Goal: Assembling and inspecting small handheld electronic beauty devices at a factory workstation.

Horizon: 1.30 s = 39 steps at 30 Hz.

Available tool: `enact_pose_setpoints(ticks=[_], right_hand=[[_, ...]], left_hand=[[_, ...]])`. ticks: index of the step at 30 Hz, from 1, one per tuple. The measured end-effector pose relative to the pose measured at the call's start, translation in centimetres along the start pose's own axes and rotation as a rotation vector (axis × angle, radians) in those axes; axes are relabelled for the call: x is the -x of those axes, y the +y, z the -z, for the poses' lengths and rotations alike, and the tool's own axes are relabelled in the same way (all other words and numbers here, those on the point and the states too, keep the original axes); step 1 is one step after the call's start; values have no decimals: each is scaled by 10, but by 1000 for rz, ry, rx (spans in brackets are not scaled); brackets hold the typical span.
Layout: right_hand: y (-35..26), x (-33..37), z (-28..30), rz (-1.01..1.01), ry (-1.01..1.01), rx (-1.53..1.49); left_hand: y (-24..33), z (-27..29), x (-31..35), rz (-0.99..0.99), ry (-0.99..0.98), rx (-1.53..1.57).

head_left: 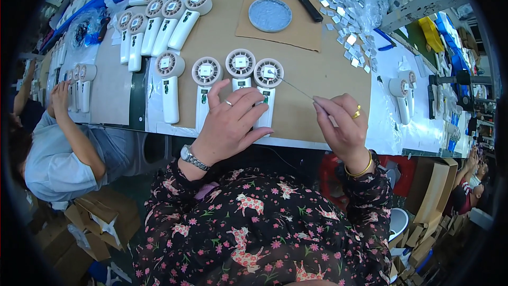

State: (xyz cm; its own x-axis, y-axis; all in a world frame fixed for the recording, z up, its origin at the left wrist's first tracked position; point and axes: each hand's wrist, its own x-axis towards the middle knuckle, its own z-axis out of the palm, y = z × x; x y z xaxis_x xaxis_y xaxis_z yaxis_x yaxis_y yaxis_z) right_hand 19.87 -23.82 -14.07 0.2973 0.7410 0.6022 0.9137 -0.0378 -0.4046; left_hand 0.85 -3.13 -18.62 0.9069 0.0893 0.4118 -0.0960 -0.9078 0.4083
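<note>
My right hand [344,124] pinches a thin metal stick [296,89] between thumb and fingertips. The stick's far tip reaches the square white centre of a handheld fan [257,76], the rightmost of three lying close together. Over the white handles of these fans my left hand [230,121] is spread, its fingers apart and partly covering them. The middle fan [233,57] lies slightly farther up, and the left fan [201,81] sits beside it. Another white fan [171,92] lies apart to the left. All have round beige grilles facing up.
A round dish of grey substance [270,15] stands on a cardboard piece [309,39]. An orange-and-black cutter [304,2] lies beside it. Small silvery squares [352,39] are scattered at the far right. Several more fans [150,36] lie far left. A co-worker [69,143] sits at left.
</note>
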Motion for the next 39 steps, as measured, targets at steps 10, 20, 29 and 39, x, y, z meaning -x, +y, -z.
enact_pose_setpoints(ticks=[10, 20, 29, 39], right_hand=[[6, 0, -2, 330, -176, 195], [1, 5, -2, 456, -285, 262], [-4, 10, 2, 447, -275, 242], [3, 9, -2, 202, -96, 48]], left_hand=[[2, 3, -2, -3, 26, -26], [1, 1, -3, -7, 28, -31], [1, 0, -3, -8, 27, -30], [1, 1, -4, -16, 21, -28]])
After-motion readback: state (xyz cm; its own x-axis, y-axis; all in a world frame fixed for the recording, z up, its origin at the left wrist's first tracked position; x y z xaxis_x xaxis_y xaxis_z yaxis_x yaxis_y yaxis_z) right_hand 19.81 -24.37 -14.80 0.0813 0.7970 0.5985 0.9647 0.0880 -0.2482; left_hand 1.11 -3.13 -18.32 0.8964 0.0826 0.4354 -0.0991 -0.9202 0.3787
